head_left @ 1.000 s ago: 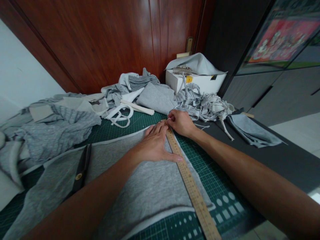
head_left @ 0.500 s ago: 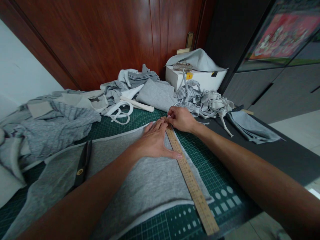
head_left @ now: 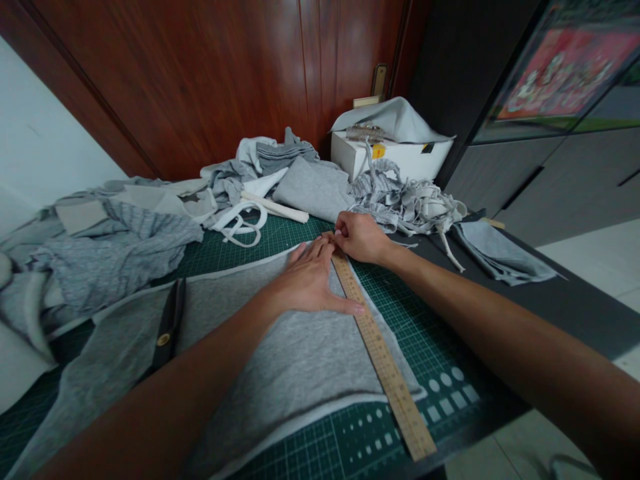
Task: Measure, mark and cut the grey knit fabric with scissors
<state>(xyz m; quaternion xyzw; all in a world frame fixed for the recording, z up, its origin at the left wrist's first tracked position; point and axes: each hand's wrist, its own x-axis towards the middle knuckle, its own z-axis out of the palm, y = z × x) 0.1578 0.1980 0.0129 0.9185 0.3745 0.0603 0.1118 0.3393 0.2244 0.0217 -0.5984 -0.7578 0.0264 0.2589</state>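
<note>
A wooden ruler [head_left: 384, 363] lies along the right edge of a grey knit fabric piece [head_left: 290, 360], which is spread over a green cutting mat [head_left: 415, 320]. My left hand [head_left: 311, 281] rests flat with its fingers spread, the thumb on the ruler's middle and the fingertips near its far end. Beside those fingertips, at the far corner of the fabric, my right hand [head_left: 363, 238] is closed in a pinch. What its fingertips hold is hidden. Black-handled scissors [head_left: 167, 327] lie on the fabric, partly covered by my left forearm.
Heaped grey cloth [head_left: 120, 247] lines the back left. A white box [head_left: 400, 160] topped with cloth stands behind a tangle of grey fabric strips [head_left: 415, 203]. Folded grey cloth [head_left: 505, 253] lies at right on the dark tabletop [head_left: 565, 300].
Both hands keep their place at the ruler's far end, and ruler and fabric look unmoved. Only the camera's view has shifted slightly.
</note>
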